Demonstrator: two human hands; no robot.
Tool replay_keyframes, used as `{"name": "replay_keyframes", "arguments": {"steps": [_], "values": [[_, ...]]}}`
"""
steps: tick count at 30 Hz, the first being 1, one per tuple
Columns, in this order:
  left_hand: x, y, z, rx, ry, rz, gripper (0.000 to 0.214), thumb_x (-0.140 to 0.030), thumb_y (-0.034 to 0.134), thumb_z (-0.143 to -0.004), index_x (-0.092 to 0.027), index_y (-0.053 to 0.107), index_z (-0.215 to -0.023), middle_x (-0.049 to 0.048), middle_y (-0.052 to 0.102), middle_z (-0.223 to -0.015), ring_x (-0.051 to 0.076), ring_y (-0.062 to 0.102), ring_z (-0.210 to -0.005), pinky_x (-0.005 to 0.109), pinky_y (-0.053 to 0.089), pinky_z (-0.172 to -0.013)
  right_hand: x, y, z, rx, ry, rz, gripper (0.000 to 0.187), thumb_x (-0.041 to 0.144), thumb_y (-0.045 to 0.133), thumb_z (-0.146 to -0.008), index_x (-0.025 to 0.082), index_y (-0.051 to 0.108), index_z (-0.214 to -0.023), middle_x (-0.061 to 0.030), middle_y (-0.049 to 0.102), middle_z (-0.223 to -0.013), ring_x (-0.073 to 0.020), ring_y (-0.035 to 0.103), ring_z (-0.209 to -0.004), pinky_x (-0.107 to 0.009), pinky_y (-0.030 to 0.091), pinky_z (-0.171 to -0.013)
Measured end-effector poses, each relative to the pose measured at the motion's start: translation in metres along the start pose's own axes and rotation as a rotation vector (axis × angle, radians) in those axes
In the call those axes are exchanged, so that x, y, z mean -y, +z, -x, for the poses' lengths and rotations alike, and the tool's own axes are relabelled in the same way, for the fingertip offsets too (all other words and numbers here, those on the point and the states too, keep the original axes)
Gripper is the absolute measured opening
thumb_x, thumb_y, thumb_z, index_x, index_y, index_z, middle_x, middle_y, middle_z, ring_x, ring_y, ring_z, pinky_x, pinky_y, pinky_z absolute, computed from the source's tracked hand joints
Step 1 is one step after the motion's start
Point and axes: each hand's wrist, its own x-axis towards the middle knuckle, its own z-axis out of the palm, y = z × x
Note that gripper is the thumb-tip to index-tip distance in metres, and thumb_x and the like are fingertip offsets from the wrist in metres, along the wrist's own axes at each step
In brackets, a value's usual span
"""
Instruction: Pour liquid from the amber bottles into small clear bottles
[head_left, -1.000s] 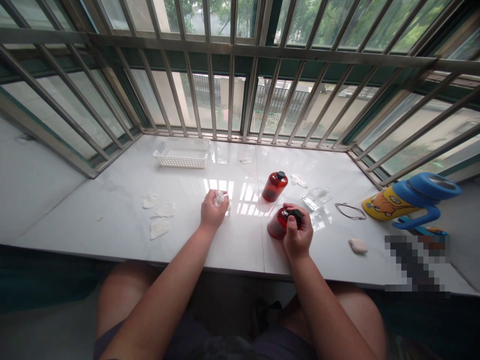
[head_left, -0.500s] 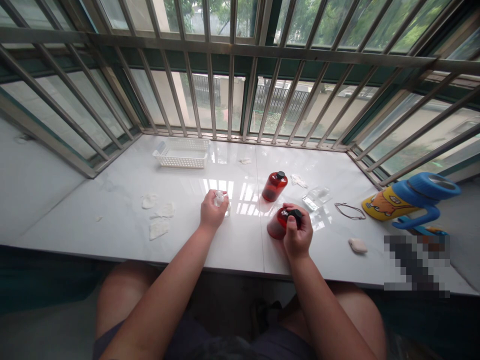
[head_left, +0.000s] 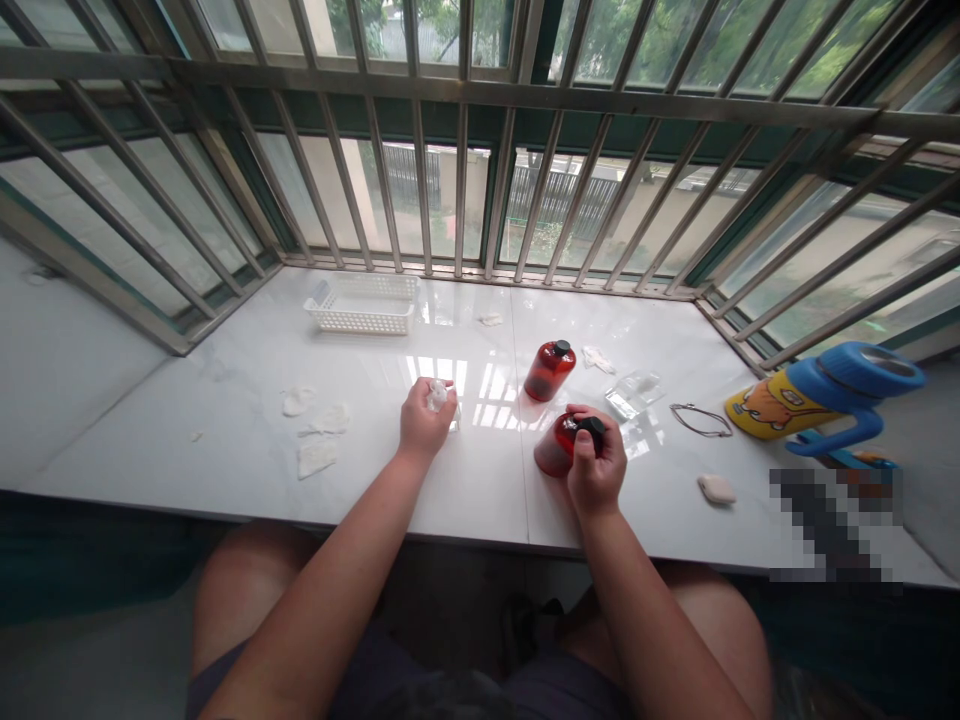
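By barred window (head_left: 555, 200) w/ green trees (head_left: 660, 40) outside, at shiny white worktop (head_left: 465, 500): holding red btl (head_left: 553, 450) in R hand (head_left: 600, 475), curled round it nr black cap (head_left: 592, 430). Tips R along its long way, w/ cap end up. Pinching small clear thing (head_left: 436, 392) in L hand (head_left: 424, 420), mostly hid; can't tell its tilt.

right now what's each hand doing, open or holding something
Left hand: closed around a small clear container.
Right hand: closed on the black-capped red bottle nearer the person.
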Motion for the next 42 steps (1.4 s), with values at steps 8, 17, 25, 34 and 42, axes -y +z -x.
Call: {"name": "replay_keyframes", "arguments": {"steps": [8, 17, 25, 34, 42], "values": [[-0.0003, -0.0002, -0.0002, 0.004, -0.008, -0.005, 0.015, -0.040, 0.068, -0.093, -0.027, 0.070, -0.101, 0.0015, 0.081, -0.107, 0.021, 0.074, -0.090, 0.031, 0.056, -0.083, 0.0007, -0.0003, -0.0003, 0.006, -0.001, -0.005, 0.023, 0.044, 0.063, -0.099, 0.024, 0.070, -0.107, -0.0093, 0.074, -0.116, -0.0319, 0.071, -0.114, -0.056, 0.055, -0.103], [0.0000, 0.0003, 0.0003, 0.006, -0.007, -0.012, 0.016, -0.040, 0.067, -0.094, -0.027, 0.070, -0.103, 0.0023, 0.080, -0.106, 0.021, 0.073, -0.088, 0.031, 0.056, -0.082, -0.0006, -0.0005, 0.0002, 0.007, 0.003, 0.008, 0.024, 0.046, 0.062, -0.099, 0.024, 0.069, -0.107, -0.0094, 0.074, -0.116, -0.0316, 0.070, -0.113, -0.056, 0.054, -0.103], [0.0013, 0.0007, -0.0001, -0.006, 0.000, -0.007, 0.015, -0.039, 0.069, -0.093, -0.028, 0.071, -0.102, 0.0008, 0.080, -0.103, 0.019, 0.072, -0.084, 0.030, 0.055, -0.080, 0.0000, -0.0007, 0.0000, 0.008, 0.004, 0.009, 0.024, 0.046, 0.062, -0.099, 0.024, 0.069, -0.107, -0.0097, 0.074, -0.116, -0.0317, 0.070, -0.113, -0.056, 0.054, -0.103], [0.0010, 0.0004, 0.0002, 0.003, -0.004, -0.013, 0.015, -0.039, 0.068, -0.093, -0.027, 0.070, -0.102, 0.0013, 0.080, -0.105, 0.019, 0.072, -0.087, 0.030, 0.056, -0.081, -0.0002, -0.0016, -0.0002, 0.015, 0.005, -0.002, 0.022, 0.043, 0.063, -0.099, 0.024, 0.069, -0.108, -0.0094, 0.074, -0.116, -0.0316, 0.070, -0.113, -0.055, 0.053, -0.103], [0.0025, 0.0021, -0.0013, -0.006, -0.009, 0.006, 0.012, -0.037, 0.069, -0.092, -0.027, 0.072, -0.097, 0.0020, 0.081, -0.109, 0.022, 0.075, -0.099, 0.034, 0.056, -0.091, 0.0000, -0.0030, -0.0012, 0.033, 0.000, -0.002, 0.023, 0.043, 0.068, -0.097, 0.023, 0.071, -0.108, -0.0095, 0.074, -0.117, -0.0308, 0.070, -0.113, -0.053, 0.053, -0.104]]}}
